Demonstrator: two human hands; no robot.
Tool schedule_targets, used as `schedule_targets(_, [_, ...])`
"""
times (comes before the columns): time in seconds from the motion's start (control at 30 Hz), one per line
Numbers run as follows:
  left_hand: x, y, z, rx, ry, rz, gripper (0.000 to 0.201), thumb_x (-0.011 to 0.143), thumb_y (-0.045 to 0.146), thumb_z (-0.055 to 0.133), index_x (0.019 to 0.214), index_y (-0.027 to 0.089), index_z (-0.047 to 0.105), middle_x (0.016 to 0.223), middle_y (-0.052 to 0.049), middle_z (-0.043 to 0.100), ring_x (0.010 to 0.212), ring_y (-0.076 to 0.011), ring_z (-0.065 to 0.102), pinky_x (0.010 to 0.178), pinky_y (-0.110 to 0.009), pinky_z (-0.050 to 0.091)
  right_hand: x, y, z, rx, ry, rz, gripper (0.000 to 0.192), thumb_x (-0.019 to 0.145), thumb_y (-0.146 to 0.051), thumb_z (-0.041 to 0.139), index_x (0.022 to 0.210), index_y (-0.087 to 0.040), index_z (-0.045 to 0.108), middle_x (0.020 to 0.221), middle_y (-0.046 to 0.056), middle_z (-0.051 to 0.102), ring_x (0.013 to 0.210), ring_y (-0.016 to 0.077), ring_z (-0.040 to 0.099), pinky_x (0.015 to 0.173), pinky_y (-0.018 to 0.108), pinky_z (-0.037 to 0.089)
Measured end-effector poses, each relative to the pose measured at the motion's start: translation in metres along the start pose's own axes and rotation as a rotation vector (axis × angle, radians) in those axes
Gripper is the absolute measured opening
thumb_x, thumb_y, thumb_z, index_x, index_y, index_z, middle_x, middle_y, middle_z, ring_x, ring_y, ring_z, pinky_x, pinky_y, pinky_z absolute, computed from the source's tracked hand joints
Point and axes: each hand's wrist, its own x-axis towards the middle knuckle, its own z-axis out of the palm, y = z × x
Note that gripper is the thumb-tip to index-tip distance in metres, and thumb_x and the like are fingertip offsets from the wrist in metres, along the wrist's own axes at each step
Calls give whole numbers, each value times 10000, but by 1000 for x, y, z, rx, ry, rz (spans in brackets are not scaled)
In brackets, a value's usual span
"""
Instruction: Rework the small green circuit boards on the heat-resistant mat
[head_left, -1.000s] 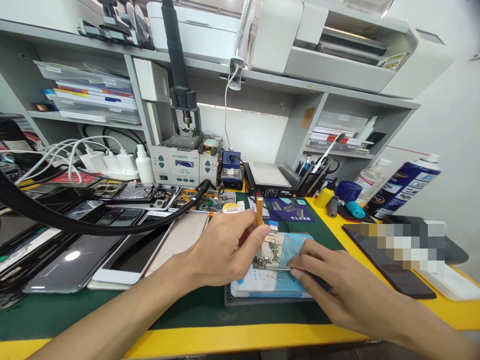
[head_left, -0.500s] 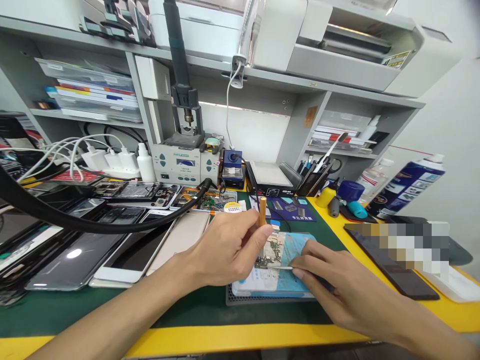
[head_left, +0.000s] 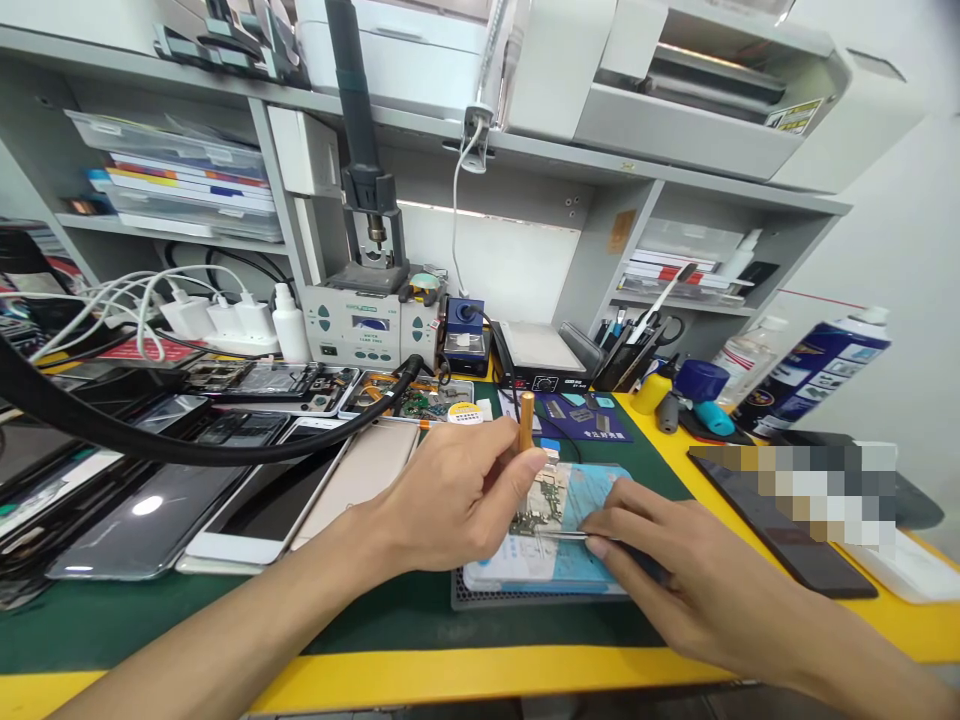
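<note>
Gripping brass tool (head_left: pixel 527 420), tweezers (head_left: pixel 561 535) (on board (head_left: pixel 546 505))

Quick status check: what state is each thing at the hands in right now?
left hand: gripping the brass-handled tool
brass-handled tool: upright, tip hidden
right hand: pinching tweezers
tweezers: level, tip on the circuit board
circuit board: flat on the blue pad
blue pad: flat on the mat
</note>
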Motion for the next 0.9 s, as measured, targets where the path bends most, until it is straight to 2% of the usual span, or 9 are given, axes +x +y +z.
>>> schedule_targets(0.9, [1,0,0,6,0,9,257,1005,251,452,777,160,526,618,41,441,521,-105,369,515,-287,278,0,1,2,8,11,-17,227,1055,-207,392,1023,-209,617,887,57,555,748,207,549,621,333,408])
